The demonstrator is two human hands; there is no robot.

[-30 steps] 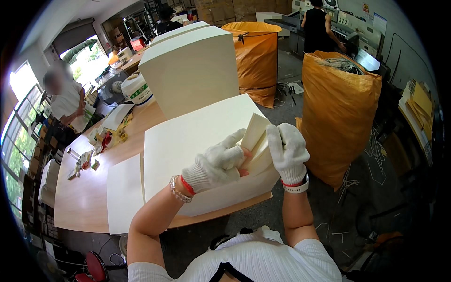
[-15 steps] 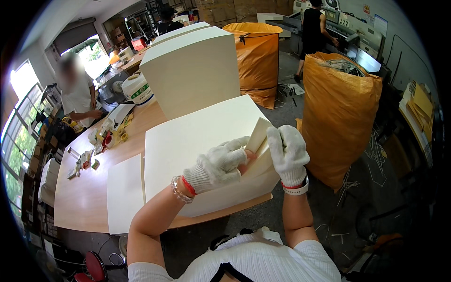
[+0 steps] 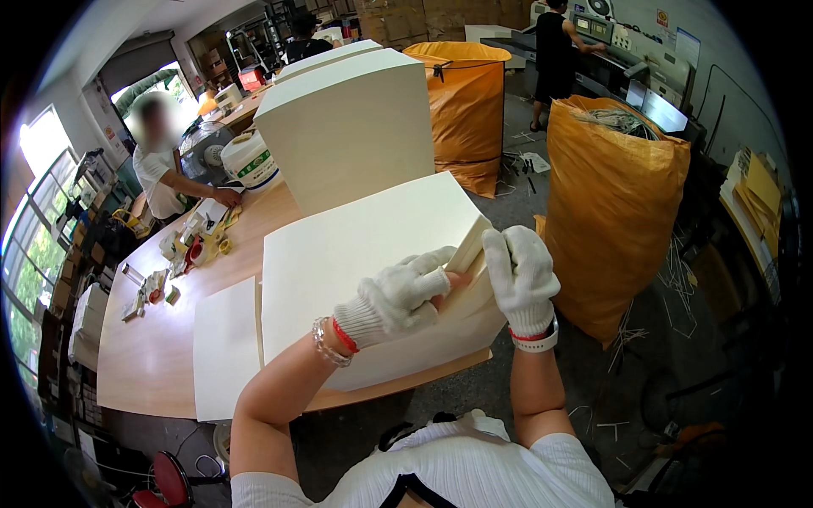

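The left hand (image 3: 398, 294) has its fingers against the lifted sheets (image 3: 469, 246), though I cannot tell if they close on them, while the right hand (image 3: 520, 276), just beside it, pinches these sheets' corner, and the paper stack (image 3: 356, 241) lies under the left hand.

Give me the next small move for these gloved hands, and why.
I'd probably slide the left hand slightly further along the raised paper edges, with the right hand steadying them: the edges are bent up between both hands at the right end of the paper stack, and the left hand's bare fingertips are already against them.
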